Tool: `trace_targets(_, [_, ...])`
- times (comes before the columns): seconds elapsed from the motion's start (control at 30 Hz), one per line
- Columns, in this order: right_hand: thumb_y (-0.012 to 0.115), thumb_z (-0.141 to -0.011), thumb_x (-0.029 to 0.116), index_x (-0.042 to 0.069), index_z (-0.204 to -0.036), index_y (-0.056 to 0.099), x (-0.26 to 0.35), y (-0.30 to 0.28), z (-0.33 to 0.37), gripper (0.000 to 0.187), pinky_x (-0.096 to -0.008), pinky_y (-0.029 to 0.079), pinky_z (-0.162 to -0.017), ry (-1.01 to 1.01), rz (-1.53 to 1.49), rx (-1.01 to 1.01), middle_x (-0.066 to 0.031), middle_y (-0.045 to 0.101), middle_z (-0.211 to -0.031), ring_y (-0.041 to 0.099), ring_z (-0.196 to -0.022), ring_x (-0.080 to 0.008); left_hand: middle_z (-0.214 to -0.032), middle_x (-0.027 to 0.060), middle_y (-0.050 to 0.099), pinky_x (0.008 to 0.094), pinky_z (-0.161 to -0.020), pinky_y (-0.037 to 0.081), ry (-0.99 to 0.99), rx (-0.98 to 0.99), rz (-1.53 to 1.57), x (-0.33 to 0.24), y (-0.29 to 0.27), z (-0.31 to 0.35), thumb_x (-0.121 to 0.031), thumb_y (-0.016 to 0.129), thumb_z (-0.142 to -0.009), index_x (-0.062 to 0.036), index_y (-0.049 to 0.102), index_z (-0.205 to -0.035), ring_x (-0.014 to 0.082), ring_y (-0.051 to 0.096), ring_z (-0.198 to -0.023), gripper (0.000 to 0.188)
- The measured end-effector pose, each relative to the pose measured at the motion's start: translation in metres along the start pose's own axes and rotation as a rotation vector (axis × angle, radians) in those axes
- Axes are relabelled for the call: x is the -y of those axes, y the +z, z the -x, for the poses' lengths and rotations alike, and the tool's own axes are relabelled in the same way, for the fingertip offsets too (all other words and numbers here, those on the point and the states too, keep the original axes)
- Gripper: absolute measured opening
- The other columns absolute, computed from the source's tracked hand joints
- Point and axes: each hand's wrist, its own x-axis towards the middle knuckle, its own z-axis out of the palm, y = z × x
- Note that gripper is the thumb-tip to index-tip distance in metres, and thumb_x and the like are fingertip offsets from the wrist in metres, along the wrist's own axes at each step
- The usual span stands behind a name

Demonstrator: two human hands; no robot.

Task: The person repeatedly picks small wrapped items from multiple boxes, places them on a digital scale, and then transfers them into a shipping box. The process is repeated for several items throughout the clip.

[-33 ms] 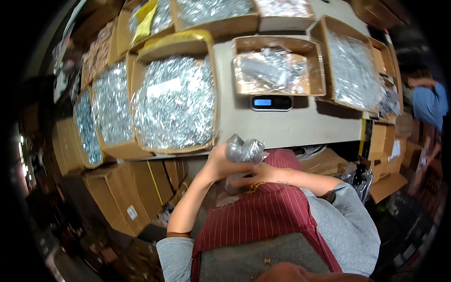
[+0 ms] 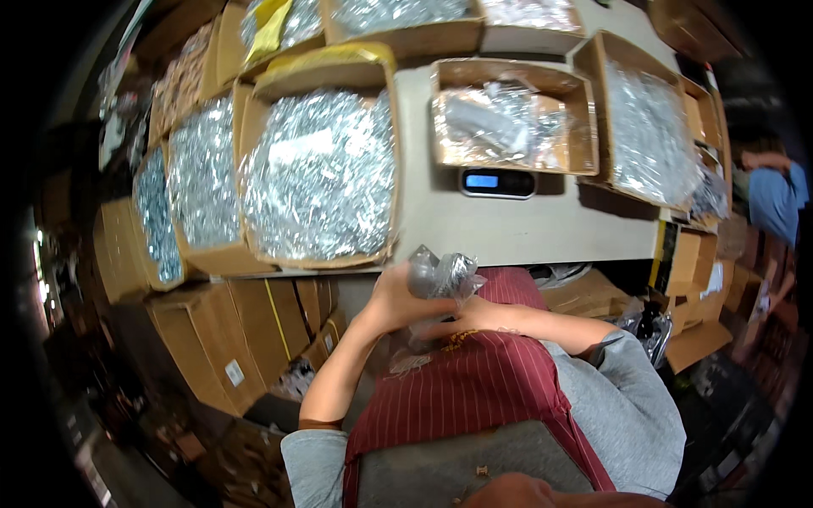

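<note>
In front of my apron, just off the table's near edge, both hands are closed on a clear plastic bag (image 2: 457,273). My left hand (image 2: 396,298) wraps round its left side, thumb across the front. My right hand (image 2: 471,317) grips the bag's lower part from the right, its fingers partly hidden. The bag looks crumpled and shiny, and what is in it cannot be made out. Beyond the hands, a small digital scale (image 2: 498,184) with a lit blue display shows at the front edge of a cardboard box (image 2: 584,127) of clear packets.
Open cartons of shiny packets line the table's left, including a large box (image 2: 394,195) near my left hand. Another carton (image 2: 597,102) stands at the right of the table (image 2: 542,229). Closed cartons (image 2: 199,347) sit below left. A person in blue (image 2: 775,199) is at far right.
The view has shifted a little, so the boxes and scale sit slightly farther right in the picture. Both hands keep their hold on the plastic bag.
</note>
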Motion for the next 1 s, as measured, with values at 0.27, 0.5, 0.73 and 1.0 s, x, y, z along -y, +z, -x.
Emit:
trace_targets(0.27, [0.051,-0.096,0.052,0.016,-0.132,0.059,0.035,0.091,-0.062,0.052,-0.0369,0.054,-0.078,0.148,0.375,0.319,-0.0180,0.070,-0.097,0.069,-0.088,-0.0264,-0.109,0.0140,0.067,0.0380,-0.095,0.047,-0.240,-0.182,0.692,0.159,0.004,0.111,-0.024,0.094,-0.049,0.0047,0.056,-0.125,0.0256,0.064,-0.104,0.090])
trace_targets(0.5, [0.064,-0.091,0.007,-0.002,-0.111,0.068,0.016,0.191,-0.135,0.022,-0.0300,0.048,-0.094,0.308,-0.647,-0.009,-0.0076,0.070,-0.109,0.064,-0.100,-0.0152,-0.095,0.0062,0.069,0.0288,-0.080,0.050,0.118,0.135,0.925,0.270,-0.087,0.244,-0.007,0.082,-0.053,-0.0008,0.064,-0.108,0.0169,0.066,-0.086,0.058])
trace_targets(0.73, [0.053,-0.070,-0.005,-0.004,-0.114,0.062,0.037,0.301,-0.222,0.044,-0.0293,0.051,-0.082,0.293,-0.571,0.122,-0.0136,0.067,-0.108,0.064,-0.092,-0.0204,-0.075,0.0097,0.064,0.0336,-0.064,0.048,0.359,-0.164,0.349,0.342,-0.101,0.414,-0.019,0.081,-0.059,-0.0042,0.059,-0.091,0.0245,0.061,-0.064,0.041])
trace_targets(1.0, [0.057,-0.087,0.020,0.001,-0.099,0.059,0.096,0.398,-0.380,0.022,-0.0241,0.033,-0.043,0.261,-0.391,0.239,-0.0004,0.051,-0.064,0.042,-0.045,-0.0080,-0.079,0.0110,0.063,0.0369,-0.064,0.050,0.297,-0.650,0.207,0.395,-0.041,0.546,-0.014,0.079,-0.064,-0.0050,0.059,-0.089,0.0296,0.059,-0.065,0.034])
